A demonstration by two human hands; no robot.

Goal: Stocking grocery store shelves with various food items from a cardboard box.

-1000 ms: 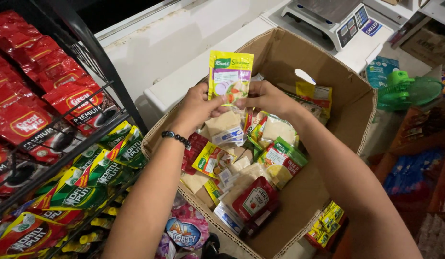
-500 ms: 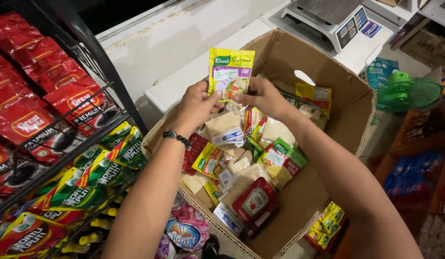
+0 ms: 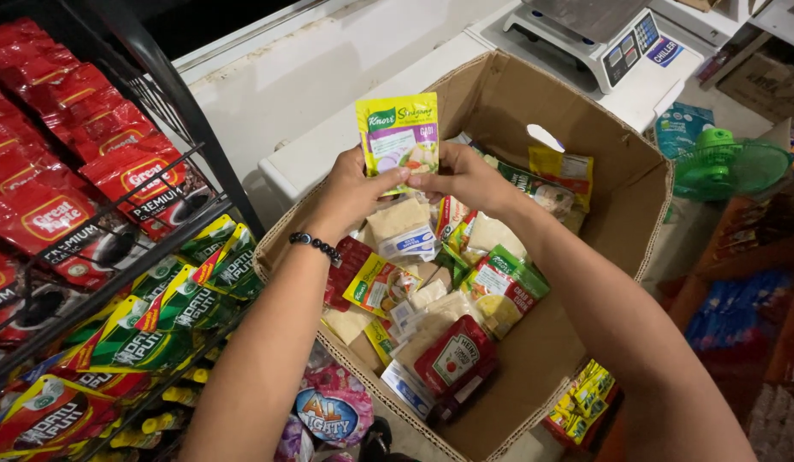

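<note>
Here our fingers (image 3: 395, 174) are pinched on the lower edge of a yellow-and-green seasoning sachet (image 3: 398, 130), left hand (image 3: 350, 192) at its lower left corner and right hand (image 3: 465, 175) at its lower right, so the packet stands upright above the fingertips, lifted clear of everything below. We judge this to be the sorting step, one sachet raised out of the stock. The next move seems to call for a steady two-point grip while the packet travels off to one side.

Just below the fingers lie more sachets and a red ketchup pouch (image 3: 455, 358) in the open cardboard box (image 3: 623, 214). Well off to the left of the left fingers hangs a wire rack (image 3: 115, 257) of red and green packets. How deep the pile goes we cannot tell, and the rack and the scale (image 3: 602, 34) beyond the box are cut off at the edges.
</note>
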